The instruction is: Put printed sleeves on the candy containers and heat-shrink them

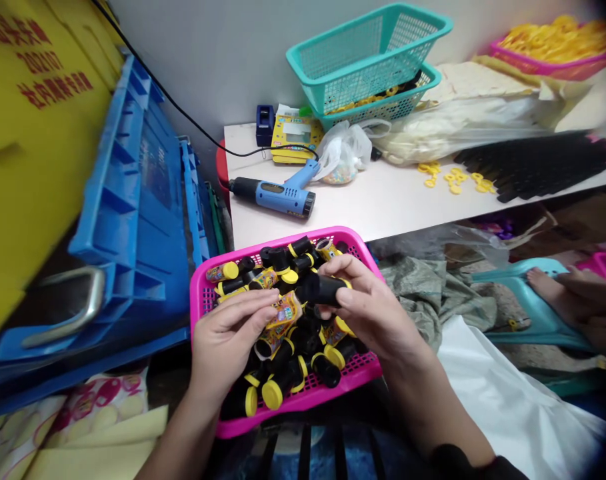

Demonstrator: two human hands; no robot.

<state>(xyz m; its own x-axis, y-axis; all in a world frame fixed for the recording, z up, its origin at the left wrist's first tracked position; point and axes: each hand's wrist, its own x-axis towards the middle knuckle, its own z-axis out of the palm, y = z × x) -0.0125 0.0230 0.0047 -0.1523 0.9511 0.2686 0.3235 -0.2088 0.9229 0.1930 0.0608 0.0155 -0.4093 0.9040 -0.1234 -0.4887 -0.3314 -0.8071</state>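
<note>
A pink plastic basket [203,300] in front of me holds several black tubes with yellow caps [277,390], some wrapped in colourful labels. My right hand [367,307] is closed around a bare black tube [320,289] above the basket. My left hand [230,333] pinches a colourful label sleeve [285,312] right beside that tube's left end. Both hands hover over the middle of the basket.
A white table [383,200] behind carries a blue heat gun [277,195], stacked teal baskets [367,60], a plastic bag [345,153], loose yellow rings [453,177] and black strips [537,163]. Blue crates [143,200] stand left. Another person's foot [547,287] rests on a teal stool at right.
</note>
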